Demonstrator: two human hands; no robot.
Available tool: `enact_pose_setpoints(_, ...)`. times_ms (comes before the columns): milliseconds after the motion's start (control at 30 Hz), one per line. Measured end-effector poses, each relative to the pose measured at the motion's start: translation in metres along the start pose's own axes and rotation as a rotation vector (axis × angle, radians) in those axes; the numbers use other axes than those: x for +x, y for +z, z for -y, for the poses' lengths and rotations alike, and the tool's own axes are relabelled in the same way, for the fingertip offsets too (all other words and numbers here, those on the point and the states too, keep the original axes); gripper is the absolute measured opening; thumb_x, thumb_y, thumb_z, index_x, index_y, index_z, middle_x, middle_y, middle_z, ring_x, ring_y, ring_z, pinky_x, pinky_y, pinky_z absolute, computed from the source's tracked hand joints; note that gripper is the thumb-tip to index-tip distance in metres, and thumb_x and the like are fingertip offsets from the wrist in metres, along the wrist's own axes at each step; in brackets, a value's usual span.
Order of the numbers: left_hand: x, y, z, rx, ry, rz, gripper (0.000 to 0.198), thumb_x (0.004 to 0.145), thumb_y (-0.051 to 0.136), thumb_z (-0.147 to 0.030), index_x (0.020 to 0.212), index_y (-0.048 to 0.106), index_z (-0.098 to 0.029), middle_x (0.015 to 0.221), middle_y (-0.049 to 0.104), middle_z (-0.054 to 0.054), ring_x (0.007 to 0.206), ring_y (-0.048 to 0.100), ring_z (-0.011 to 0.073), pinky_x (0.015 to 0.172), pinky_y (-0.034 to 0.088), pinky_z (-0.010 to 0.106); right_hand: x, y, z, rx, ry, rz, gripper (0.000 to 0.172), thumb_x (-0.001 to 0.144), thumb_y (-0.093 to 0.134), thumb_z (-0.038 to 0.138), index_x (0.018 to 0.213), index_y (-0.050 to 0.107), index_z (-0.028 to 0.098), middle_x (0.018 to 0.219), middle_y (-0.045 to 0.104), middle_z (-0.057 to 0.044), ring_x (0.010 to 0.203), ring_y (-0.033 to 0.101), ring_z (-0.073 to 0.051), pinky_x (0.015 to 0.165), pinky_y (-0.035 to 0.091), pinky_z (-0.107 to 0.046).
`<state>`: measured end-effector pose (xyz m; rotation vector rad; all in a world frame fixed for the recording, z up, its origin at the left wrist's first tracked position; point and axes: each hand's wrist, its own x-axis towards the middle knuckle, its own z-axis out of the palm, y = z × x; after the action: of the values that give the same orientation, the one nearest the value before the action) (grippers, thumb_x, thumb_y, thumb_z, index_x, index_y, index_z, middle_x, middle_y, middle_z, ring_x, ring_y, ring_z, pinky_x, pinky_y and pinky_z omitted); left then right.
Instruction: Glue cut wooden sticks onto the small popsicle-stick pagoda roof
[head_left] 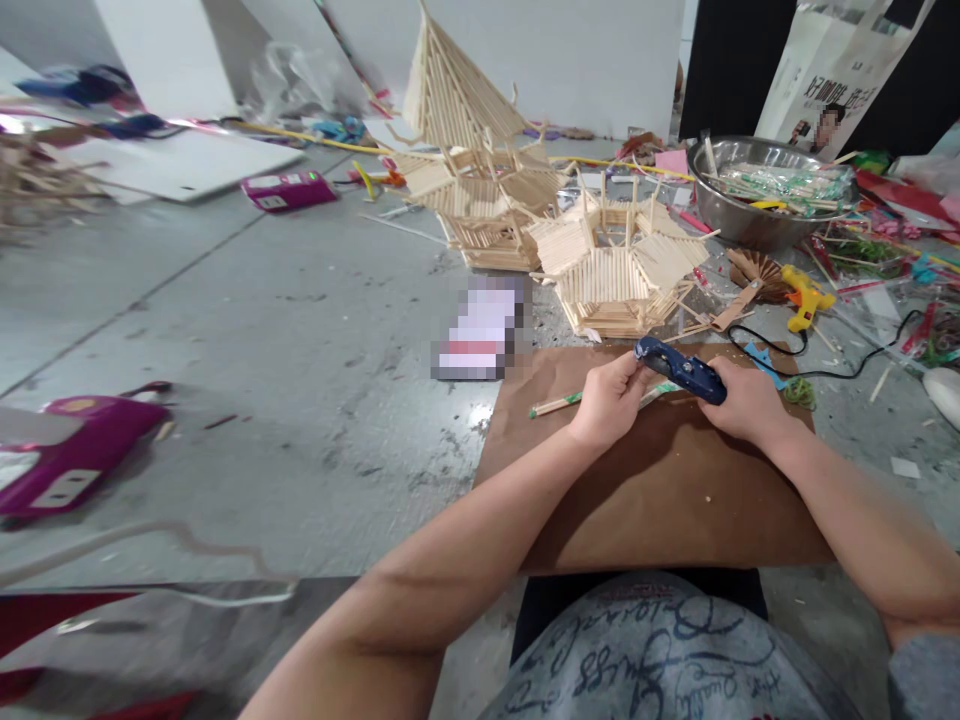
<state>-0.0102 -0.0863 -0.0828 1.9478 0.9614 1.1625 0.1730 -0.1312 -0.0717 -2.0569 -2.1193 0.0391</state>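
Grey T-shirt [637, 660] with dark script lettering, at the near edge. Two bare forearms, reaching forward from either side and converging ahead of the torso.

Brown paper sheet [675, 500], flat, beneath both hands.

Left hand [609, 402]: back upward, fingers bunched inward; what they pinch is hidden and cannot be told. Right hand [742, 402]: angled inward from the right, fingers closed around one end of the tool.

Dark blue hand tool [681, 370] with a loop-shaped end: raised above the sheet between the hands, loop toward the left hand, gripped at its other end by the right.

Pale wooden sticks with green-and-white wrapping [553, 405]: projecting leftward from under the left hand, over the paper.

Magenta socket block [82, 462], far left, blurred. Flat rectangular phone [480, 330], pixelated, just beyond the paper's left corner. Yellow glue gun [806, 298] with black cord, beyond the right hand.

Low pavilion of pale wooden sticks [622, 265], beyond the sheet; taller stick pavilion with pointed roof [469, 190], behind it to the left. Round stainless-steel bowl [757, 226] of wrapped sticks, to the right.
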Motion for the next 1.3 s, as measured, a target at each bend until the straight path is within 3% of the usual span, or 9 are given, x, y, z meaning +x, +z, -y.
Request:
enact_pose_setpoints(167,0.002,-0.001,-0.003,-0.046,0.000,0.004,0.025,0.085,0.044,-0.028,0.064,0.050,-0.016,0.050,0.041,-0.005,0.048,0.037,0.0068,0.050,0.033,0.017,0.000,0.004,-0.001,0.021,0.028,-0.049,0.026,0.072,0.050,0.033,0.093,0.059,0.020,0.077,0.069,-0.007,0.071,0.064,-0.026,0.062,0.043,-0.033)
enact_pose_setpoints(333,0.002,-0.001,-0.002,-0.080,-0.024,0.034,0.018,0.086,0.044,-0.029,0.079,0.053,-0.015,0.056,0.043,-0.005,0.050,0.037,0.0070,0.050,0.034,0.017,0.002,0.001,-0.010,0.084,0.053,-0.159,0.039,0.071,0.053,0.032,0.107,0.053,0.019,0.088,0.068,-0.009,0.081,0.063,-0.027,0.064,0.045,-0.034)
enact_pose_setpoints(433,0.001,0.001,0.000,-0.117,-0.030,0.053,0.015,0.085,0.045,-0.029,0.082,0.052,-0.016,0.058,0.045,-0.004,0.052,0.039,0.0072,0.052,0.035,0.017,0.004,-0.001,-0.013,0.100,0.014,-0.124,0.040,0.070,0.053,0.031,0.107,0.053,0.018,0.093,0.067,-0.010,0.084,0.062,-0.028,0.067,0.046,-0.034)
enact_pose_setpoints(667,0.001,0.002,0.006,-0.172,-0.107,-0.009,0.019,0.080,0.052,-0.030,0.069,0.045,-0.017,0.053,0.044,-0.005,0.048,0.040,0.0068,0.049,0.033,0.018,0.004,-0.003,-0.007,0.091,-0.037,-0.037,0.047,0.067,0.056,0.029,0.112,0.052,0.018,0.099,0.066,-0.011,0.088,0.061,-0.029,0.072,0.046,-0.038)
enact_pose_setpoints(900,0.002,0.000,0.005,-0.187,-0.118,0.015,0.013,0.076,0.054,-0.024,0.068,0.046,-0.017,0.054,0.050,-0.003,0.049,0.046,0.0080,0.050,0.036,0.019,0.005,-0.003,-0.008,0.062,-0.056,-0.035,0.050,0.066,0.056,0.029,0.114,0.052,0.016,0.100,0.066,-0.012,0.090,0.060,-0.029,0.074,0.046,-0.038)
enact_pose_setpoints(1300,0.001,-0.001,0.008,-0.130,-0.084,-0.011,0.010,0.075,0.050,-0.018,0.066,0.046,-0.017,0.053,0.048,-0.004,0.048,0.044,0.0065,0.047,0.033,0.017,0.003,-0.003,-0.007,0.055,-0.068,-0.026,0.048,0.068,0.055,0.031,0.113,0.053,0.015,0.098,0.066,-0.012,0.089,0.061,-0.030,0.073,0.045,-0.038)
